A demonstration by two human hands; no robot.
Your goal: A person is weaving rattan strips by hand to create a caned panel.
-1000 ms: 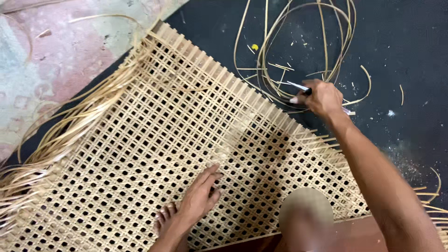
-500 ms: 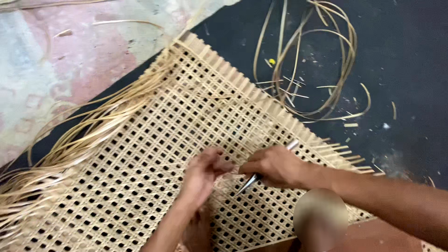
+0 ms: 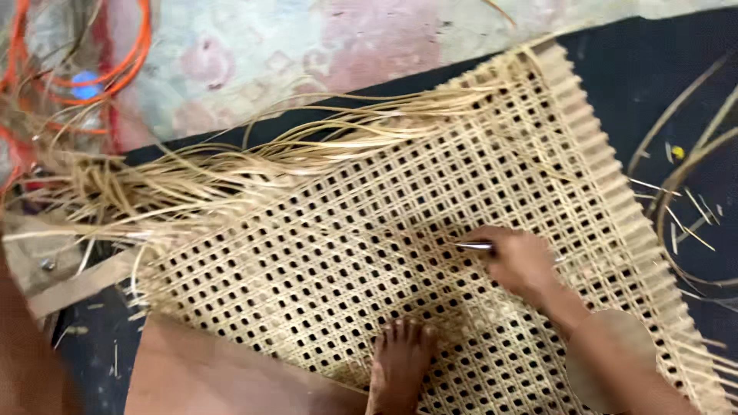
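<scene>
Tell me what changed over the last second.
The right hand came back from the loose strips on the dark floor to the woven cane panel, holding a thin metal tool against the weave. The left hand left the panel and is now out of view. A foot rests on the panel.

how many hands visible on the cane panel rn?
1. The right hand rests on the woven cane panel, right of centre, gripping a thin metal tool. The left hand is out of view. A bare foot presses on the panel's near edge.
</scene>
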